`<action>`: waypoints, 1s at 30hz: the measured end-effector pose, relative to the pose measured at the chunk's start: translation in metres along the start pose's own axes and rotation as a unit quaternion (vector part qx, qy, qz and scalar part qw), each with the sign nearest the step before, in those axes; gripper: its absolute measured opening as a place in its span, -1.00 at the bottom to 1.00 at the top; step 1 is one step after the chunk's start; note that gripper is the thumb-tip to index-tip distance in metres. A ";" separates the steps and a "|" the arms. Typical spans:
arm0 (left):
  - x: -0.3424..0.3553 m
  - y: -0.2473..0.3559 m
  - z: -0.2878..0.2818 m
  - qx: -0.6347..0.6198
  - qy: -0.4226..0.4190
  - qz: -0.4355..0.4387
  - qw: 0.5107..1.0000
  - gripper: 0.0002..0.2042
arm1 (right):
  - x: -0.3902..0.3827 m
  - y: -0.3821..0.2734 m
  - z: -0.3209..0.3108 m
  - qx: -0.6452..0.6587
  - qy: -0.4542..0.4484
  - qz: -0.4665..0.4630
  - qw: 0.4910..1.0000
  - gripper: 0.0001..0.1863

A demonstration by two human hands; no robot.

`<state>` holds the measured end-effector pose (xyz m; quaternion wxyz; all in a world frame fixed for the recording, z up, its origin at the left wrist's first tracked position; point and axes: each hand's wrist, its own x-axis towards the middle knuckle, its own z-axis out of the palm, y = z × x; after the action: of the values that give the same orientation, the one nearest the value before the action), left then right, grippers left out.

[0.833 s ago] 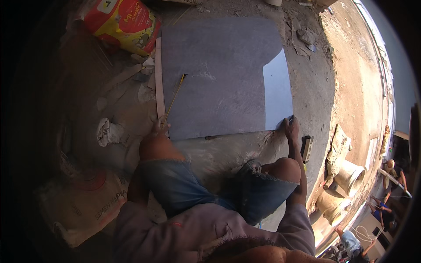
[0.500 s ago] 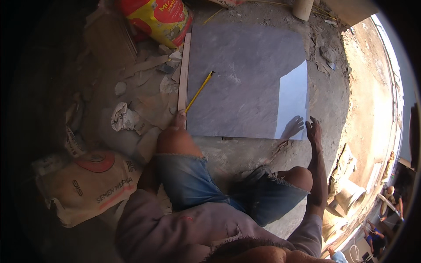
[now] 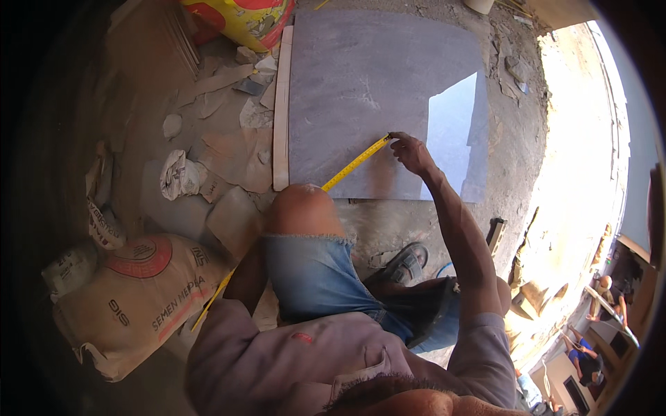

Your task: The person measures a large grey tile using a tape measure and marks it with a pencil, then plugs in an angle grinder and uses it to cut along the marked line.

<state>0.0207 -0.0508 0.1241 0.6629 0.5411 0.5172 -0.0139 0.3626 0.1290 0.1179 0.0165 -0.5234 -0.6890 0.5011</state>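
Note:
A large grey polished tile (image 3: pixel 347 76) lies flat on the ground in front of me. My right hand (image 3: pixel 412 154) is over it, with its fingers closed on the end of a yellow tape measure (image 3: pixel 357 163). The blade slants from those fingers down to my bent left knee, where it passes out of sight. Another yellow strip shows beside my left upper arm, next to the paper sack. My left hand is hidden behind the knee; only part of that arm shows. Along the tile's left edge runs a narrow pale strip (image 3: pixel 282 111).
A brown paper cement sack (image 3: pixel 149 298) lies at the left. Broken tile pieces (image 3: pixel 229 149) and a crumpled white bag (image 3: pixel 182 175) litter the ground beside the tile. A red-and-yellow sack (image 3: pixel 253 24) stands at the far left. Other people (image 3: pixel 590 364) are at the lower right.
My right hand has moved left from the tile's right corner and taken the tape's end. The tape has swung to the right, and my left hand has gone behind the knee.

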 end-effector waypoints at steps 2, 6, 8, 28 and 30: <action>0.002 0.006 0.000 0.002 -0.006 0.009 1.000 -0.47 | -0.007 0.020 0.020 -0.032 0.178 -0.090 0.979 -0.56; -0.007 0.004 -0.002 -0.002 -0.006 0.008 1.000 -0.49 | -0.018 0.015 0.046 -0.093 0.211 -0.127 0.965 -0.57; -0.011 0.005 -0.001 -0.004 -0.009 0.006 1.000 -0.51 | -0.028 0.012 0.042 -0.146 0.192 -0.087 0.967 -0.61; -0.007 0.013 -0.012 0.012 -0.015 0.025 1.000 -0.62 | -0.027 0.013 0.006 0.019 0.099 -0.099 0.990 -0.76; -0.005 0.014 -0.013 0.016 -0.018 0.027 0.999 -0.63 | -0.030 0.006 0.006 0.088 0.062 -0.014 0.994 -0.75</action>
<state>0.0176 -0.0381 0.1395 0.6638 0.5648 0.4902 -0.0143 0.3771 0.1028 0.1258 0.1123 -0.5401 -0.6474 0.5259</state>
